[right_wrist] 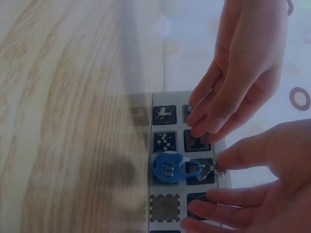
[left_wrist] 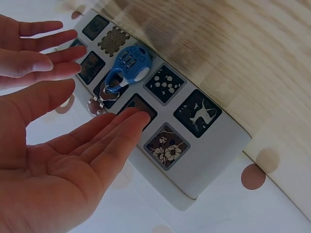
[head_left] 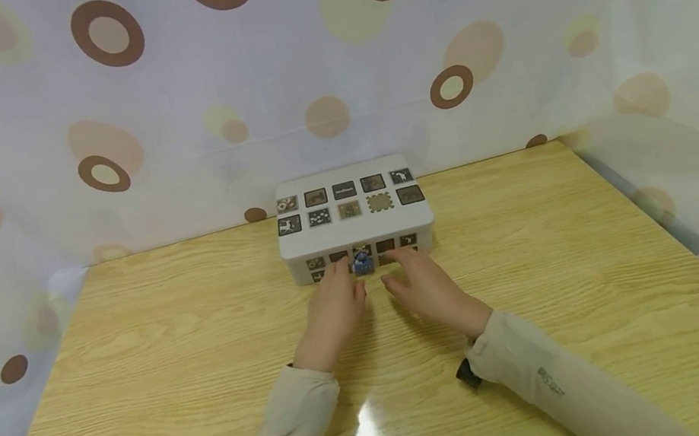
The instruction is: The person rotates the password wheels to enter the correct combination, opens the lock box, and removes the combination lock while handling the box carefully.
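A white box (head_left: 354,229) with small square pictures on its lid and front stands at the back of the table. From the metal clasp (right_wrist: 204,171) on its front hangs a blue combination padlock (left_wrist: 130,64), its number dials facing out. My left hand (head_left: 335,309) is just left of the padlock, fingers extended, fingertips right at the box's front. On the other side, my right hand (head_left: 427,290) reaches in with fingers loosely extended, close to the same face. Nothing is between the fingers of either hand, and the padlock hangs between them.
The wood-grain table (head_left: 205,350) spreads out in front of the box and to both sides. Behind it hangs a pale curtain (head_left: 269,69) with brown and yellow circles, close to the box's back. A black wrist strap (head_left: 468,374) shows at the right sleeve.
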